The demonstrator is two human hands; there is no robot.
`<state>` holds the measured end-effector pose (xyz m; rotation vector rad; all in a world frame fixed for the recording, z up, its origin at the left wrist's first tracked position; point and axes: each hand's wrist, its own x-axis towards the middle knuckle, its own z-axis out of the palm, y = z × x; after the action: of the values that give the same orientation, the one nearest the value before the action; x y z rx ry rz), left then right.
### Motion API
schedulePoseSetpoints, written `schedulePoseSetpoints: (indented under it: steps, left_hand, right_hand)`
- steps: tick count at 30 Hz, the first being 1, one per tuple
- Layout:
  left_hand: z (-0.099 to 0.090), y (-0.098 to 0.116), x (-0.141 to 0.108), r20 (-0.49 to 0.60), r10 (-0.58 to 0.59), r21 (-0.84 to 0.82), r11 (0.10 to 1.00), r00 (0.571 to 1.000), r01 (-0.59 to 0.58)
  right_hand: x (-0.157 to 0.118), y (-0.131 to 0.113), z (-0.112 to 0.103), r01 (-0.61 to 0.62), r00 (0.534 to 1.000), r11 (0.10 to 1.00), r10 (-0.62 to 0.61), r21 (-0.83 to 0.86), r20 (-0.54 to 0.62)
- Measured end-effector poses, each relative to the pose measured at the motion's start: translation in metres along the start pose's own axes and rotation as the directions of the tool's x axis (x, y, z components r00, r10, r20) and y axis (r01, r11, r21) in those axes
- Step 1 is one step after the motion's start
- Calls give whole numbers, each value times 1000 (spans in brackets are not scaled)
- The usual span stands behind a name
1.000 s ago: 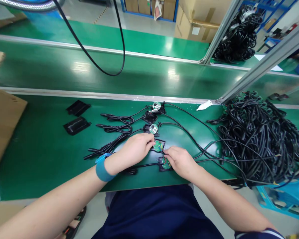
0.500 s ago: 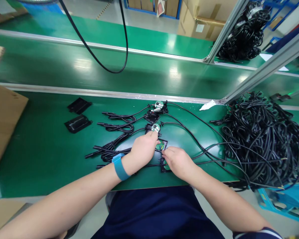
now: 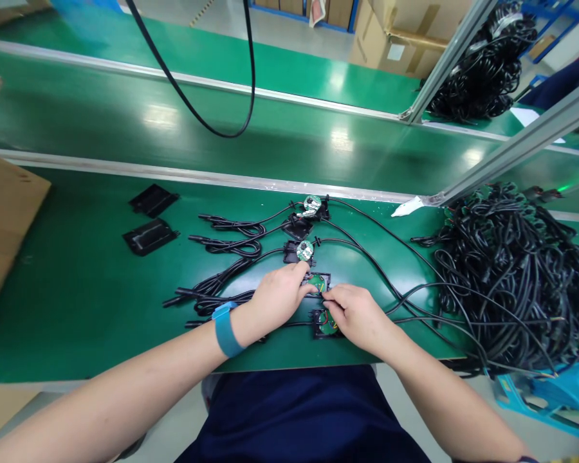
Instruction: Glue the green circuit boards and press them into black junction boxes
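Observation:
My left hand (image 3: 277, 299), wearing a teal wrist strap, has its fingers closed on the left side of a black plastic housing (image 3: 329, 278) with a green circuit board (image 3: 317, 282) inside. At that housing's right edge, my right hand (image 3: 359, 315) pinches a black cable between thumb and fingertips; the grip itself is mostly hidden. Just below lies a second open housing (image 3: 317, 332), its green board (image 3: 327, 323) showing coloured wires. Above my left fingers, a round board (image 3: 305, 251) rests on another housing (image 3: 292, 251). Farther back sits one more round board (image 3: 312, 204) with its cables.
Coiled black cables (image 3: 231, 270) lie left of the housings. Two black covers (image 3: 150, 236) are farther left, near a cardboard box (image 3: 9, 225). A large cable heap (image 3: 516, 276) fills the right side. A metal post (image 3: 506, 141) slants beside a white tube (image 3: 408, 206).
My right hand has shifted slightly right, uncovering more of the lower housing and its board. My left hand stays at the same housing, its thumb now more visible. The view has shifted slightly.

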<state>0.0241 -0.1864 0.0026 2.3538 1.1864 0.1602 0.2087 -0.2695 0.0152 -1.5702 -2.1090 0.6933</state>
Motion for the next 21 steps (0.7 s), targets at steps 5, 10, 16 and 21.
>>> schedulePoseSetpoints:
  steps: [5, 10, 16, 21]
  left_hand:
    - [-2, -2, 1, 74, -43, -161, 985, 996, 55]
    - [-4, 3, 6, 93, -66, -80, 994, 993, 73]
    - [-5, 11, 9, 104, -100, 56, 994, 990, 94]
    - [-6, 14, 9, 98, -97, 91, 992, 990, 89]
  right_hand:
    - [1, -10, 4, -49, 998, 999, 50, -9, 47]
    - [0, -12, 3, -43, 993, 996, 50, -73, 109]
    - [4, 9, -5, 103, 993, 992, -98, -78, 64]
    - [8, 29, -2, 188, 981, 978, -191, -90, -26]
